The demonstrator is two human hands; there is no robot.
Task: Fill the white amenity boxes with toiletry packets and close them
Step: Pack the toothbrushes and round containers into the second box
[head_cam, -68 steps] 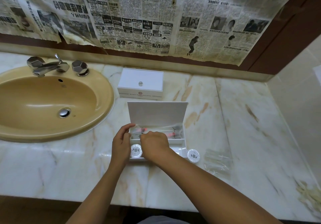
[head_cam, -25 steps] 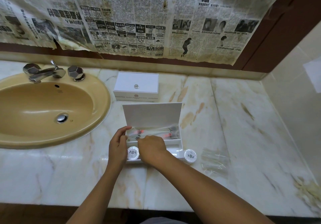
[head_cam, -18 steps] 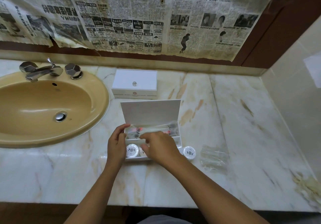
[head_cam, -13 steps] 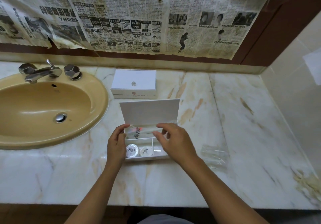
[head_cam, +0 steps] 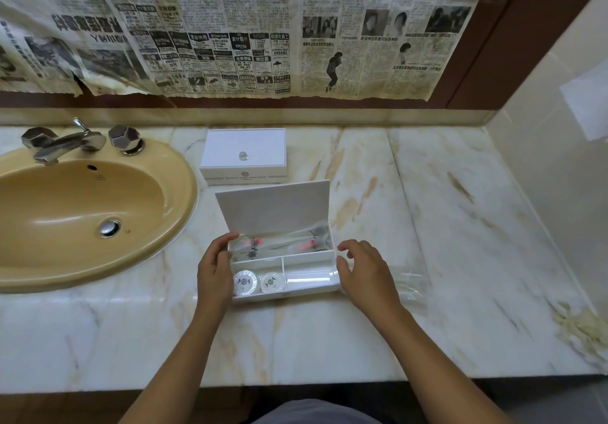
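Both bare arms reach forward, side by side. The left hand (head_cam: 215, 270) is bent at the wrist, thumb up, fingers gently curved in a loose grip. The right hand (head_cam: 365, 270) is open, fingers spread and a little curled, holding nothing.
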